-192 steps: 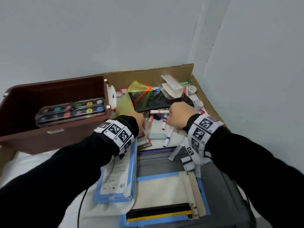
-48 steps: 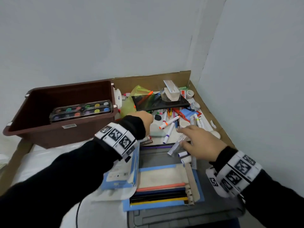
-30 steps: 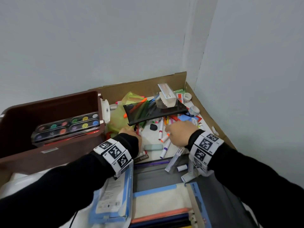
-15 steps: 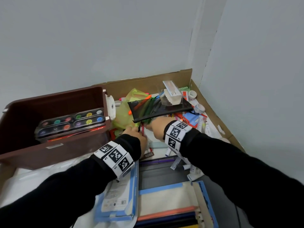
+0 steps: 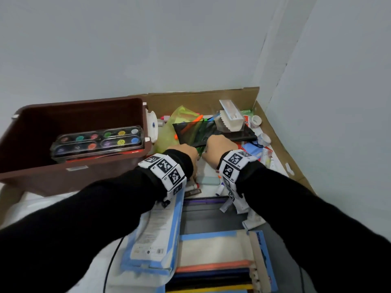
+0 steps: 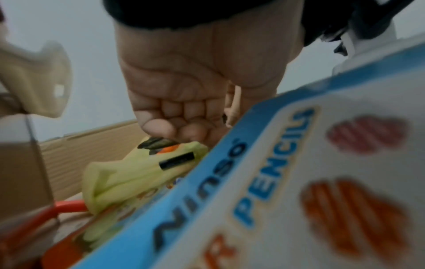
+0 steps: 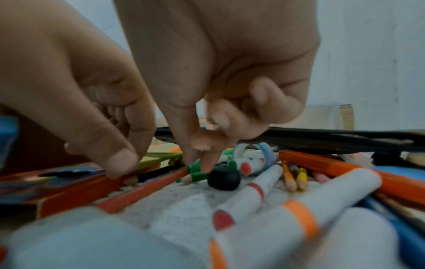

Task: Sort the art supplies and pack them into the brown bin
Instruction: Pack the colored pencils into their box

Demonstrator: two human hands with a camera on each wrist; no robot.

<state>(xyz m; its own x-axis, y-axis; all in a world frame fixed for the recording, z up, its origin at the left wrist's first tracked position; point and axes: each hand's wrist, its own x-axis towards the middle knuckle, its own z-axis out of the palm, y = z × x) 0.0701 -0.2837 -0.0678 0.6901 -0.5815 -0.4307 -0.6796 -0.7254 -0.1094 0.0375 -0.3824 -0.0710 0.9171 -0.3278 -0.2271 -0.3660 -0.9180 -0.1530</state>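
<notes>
— How much room is there around the hands?

— Little. The cardboard tray [image 5: 275, 132] walls in the far edge and the right edge, and its far right corner is crowded with small pots and a white box [image 5: 231, 119]. The brown bin [image 5: 105, 168] stands along the left side, its near wall just beside the left forearm. A flat black pouch [image 5: 213, 134] lies across the far part of the tray, right over the fingers. The near edge is taken up by a blue pencil box [image 5: 156, 235] and an open tray of coloured pencils [image 5: 211, 269].

— And the bin itself?

— A paint palette [image 5: 99, 140] lies tilted inside it, against the right wall.

— Where is the right hand [image 5: 220, 148]?

— Low over the loose markers, under the pouch's near edge. Thumb and forefinger pinch a green cap [image 7: 195, 171] on the end of a red pencil [image 7: 142, 191]; the other fingers are curled in. A black eraser [image 7: 224, 179] lies just beside that cap, and white markers [image 7: 253, 193] lie nearer the wrist.

— The left hand [image 5: 186, 151]?

— Just beside the right one, fingers curled down. It seems to press on an orange box [image 7: 76, 185], though the view is too blurred to tell whether it holds anything.
</notes>
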